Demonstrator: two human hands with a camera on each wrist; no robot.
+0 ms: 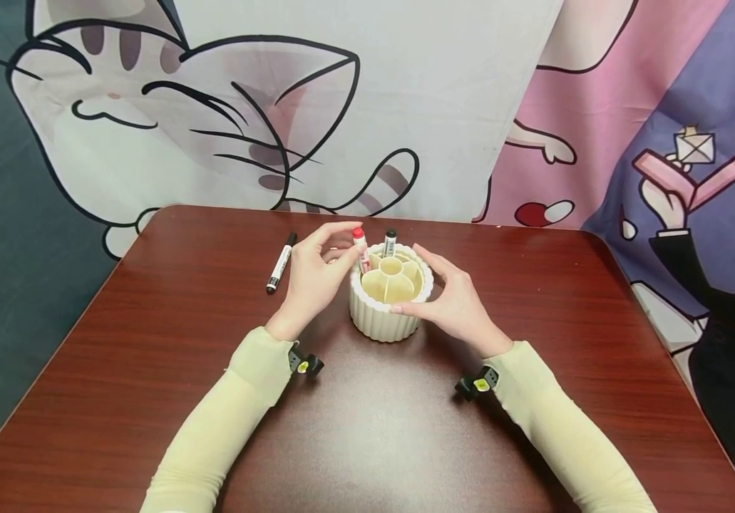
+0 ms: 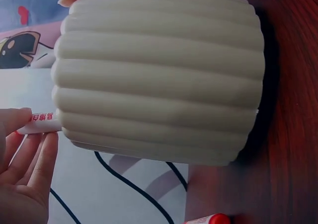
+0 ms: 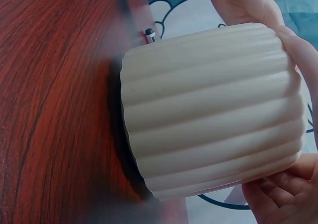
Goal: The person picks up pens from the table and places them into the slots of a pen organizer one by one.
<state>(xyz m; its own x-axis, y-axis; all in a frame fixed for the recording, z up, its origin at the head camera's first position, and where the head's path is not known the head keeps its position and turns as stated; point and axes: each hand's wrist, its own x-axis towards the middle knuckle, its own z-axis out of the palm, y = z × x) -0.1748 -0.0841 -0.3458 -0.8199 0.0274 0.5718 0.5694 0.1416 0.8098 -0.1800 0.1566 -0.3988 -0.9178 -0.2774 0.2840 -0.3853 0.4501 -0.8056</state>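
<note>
A cream, scalloped pen holder (image 1: 383, 320) with several compartments stands on the table. My left hand (image 1: 319, 267) pinches a white marker with a red cap (image 1: 359, 239), whose lower end is down inside the holder's left side. The left wrist view shows its red lettering between my thumb and fingers (image 2: 43, 159). My right hand (image 1: 457, 303) grips the holder from the right, thumb at the near rim and fingers around the far side. In the right wrist view that thumb (image 3: 302, 55) lies along the rim. A black-capped marker (image 1: 390, 242) stands in a back compartment.
Another black-capped marker (image 1: 281, 263) lies on the dark red wooden table (image 1: 149, 370), left of my left hand. At the bottom of the left wrist view, a red-ended marker (image 2: 211, 219) shows partly. A printed cloth (image 1: 444, 107) hangs behind the table.
</note>
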